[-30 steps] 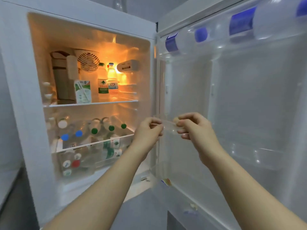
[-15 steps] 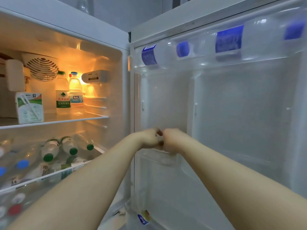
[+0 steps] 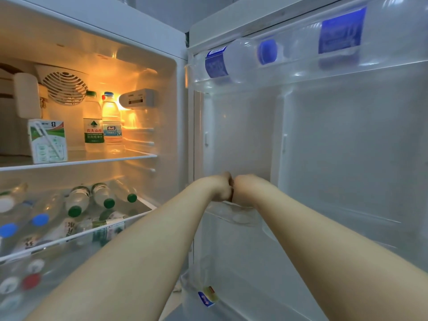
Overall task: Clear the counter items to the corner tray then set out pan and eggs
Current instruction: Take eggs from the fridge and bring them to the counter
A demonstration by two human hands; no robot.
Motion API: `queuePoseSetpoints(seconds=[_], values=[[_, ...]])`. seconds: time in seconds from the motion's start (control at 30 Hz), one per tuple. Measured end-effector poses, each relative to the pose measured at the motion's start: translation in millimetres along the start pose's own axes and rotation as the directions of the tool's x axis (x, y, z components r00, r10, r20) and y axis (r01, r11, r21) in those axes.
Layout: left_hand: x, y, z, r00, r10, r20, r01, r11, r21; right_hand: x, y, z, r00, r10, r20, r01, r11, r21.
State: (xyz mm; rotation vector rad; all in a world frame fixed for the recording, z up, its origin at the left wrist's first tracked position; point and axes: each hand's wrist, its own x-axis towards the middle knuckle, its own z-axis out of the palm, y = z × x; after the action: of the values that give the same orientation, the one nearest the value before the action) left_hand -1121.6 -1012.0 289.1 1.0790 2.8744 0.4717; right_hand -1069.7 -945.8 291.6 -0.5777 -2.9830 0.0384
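Note:
I face an open fridge. My left hand (image 3: 221,187) and my right hand (image 3: 246,188) are stretched out side by side, knuckles touching, at the middle bin of the fridge door (image 3: 347,158). Both are curled downward over the near edge of a clear plastic tray (image 3: 242,217) with round dimples that sits in that bin. The fingertips are hidden behind the backs of the hands. No eggs and no pan are in view.
The door's top bin (image 3: 301,75) holds blue-labelled water bottles lying down. Inside, a milk carton (image 3: 48,141) and two upright bottles (image 3: 93,122) stand on the glass shelf; several bottles (image 3: 78,201) lie in the drawer below. A small packet (image 3: 207,296) lies in the bottom door bin.
My hands went forward and down from mid-air, where they pinched a clear plastic piece, to the middle door bin. My view turned right and closer to the door.

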Motion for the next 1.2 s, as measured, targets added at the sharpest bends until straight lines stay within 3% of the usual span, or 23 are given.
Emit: queuePoseSetpoints(seconds=[0.1,0.27,0.33,0.47,0.63,0.73,0.8,0.87,1.0,1.07,1.13,1.2], values=[[0,-2,2,1.000,-0.013,-0.022,0.014,1.000,0.016,1,1,2,1.000,-0.028,-0.001,0.028,0.999,0.033],[1,-6,2,0.995,0.025,0.098,-0.021,0.999,-0.047,-2,3,0,1.000,-0.014,0.004,0.014,0.996,0.083],[-1,-6,1,0.997,0.016,0.080,-0.010,0.998,-0.063,-5,2,-1,1.000,-0.014,-0.021,0.016,0.995,0.100],[-8,-8,1,0.983,-0.025,-0.182,0.007,0.995,-0.102,-8,3,1,0.993,0.014,-0.116,0.003,0.989,0.145],[-19,-8,11,0.860,-0.071,-0.505,-0.109,0.942,-0.318,-19,4,1,0.969,0.080,-0.234,-0.020,0.969,0.247],[-24,-11,12,0.802,-0.175,-0.571,-0.235,0.786,-0.572,-24,6,1,0.948,0.139,-0.287,-0.043,0.947,0.317],[-30,-14,9,0.799,-0.284,-0.530,-0.319,0.546,-0.774,-26,6,-3,0.932,0.185,-0.312,-0.041,0.908,0.416],[-38,-20,4,0.801,-0.364,-0.475,-0.366,0.329,-0.870,-31,5,-8,0.897,0.223,-0.383,0.025,0.837,0.547],[-68,-32,-12,0.809,-0.480,-0.340,-0.405,-0.037,-0.913,-50,-19,-11,0.826,0.189,-0.531,0.336,0.591,0.733],[-88,-43,-19,0.827,-0.495,-0.268,-0.398,-0.179,-0.900,-63,-37,-9,0.871,0.186,-0.454,0.397,0.277,0.875],[-115,-59,-23,0.831,-0.504,-0.233,-0.411,-0.276,-0.869,-72,-56,0,0.969,0.059,-0.238,0.245,-0.168,0.955],[-141,-70,-21,0.837,-0.505,-0.209,-0.435,-0.384,-0.815,-77,-69,13,0.989,-0.141,-0.042,-0.027,-0.457,0.889]])
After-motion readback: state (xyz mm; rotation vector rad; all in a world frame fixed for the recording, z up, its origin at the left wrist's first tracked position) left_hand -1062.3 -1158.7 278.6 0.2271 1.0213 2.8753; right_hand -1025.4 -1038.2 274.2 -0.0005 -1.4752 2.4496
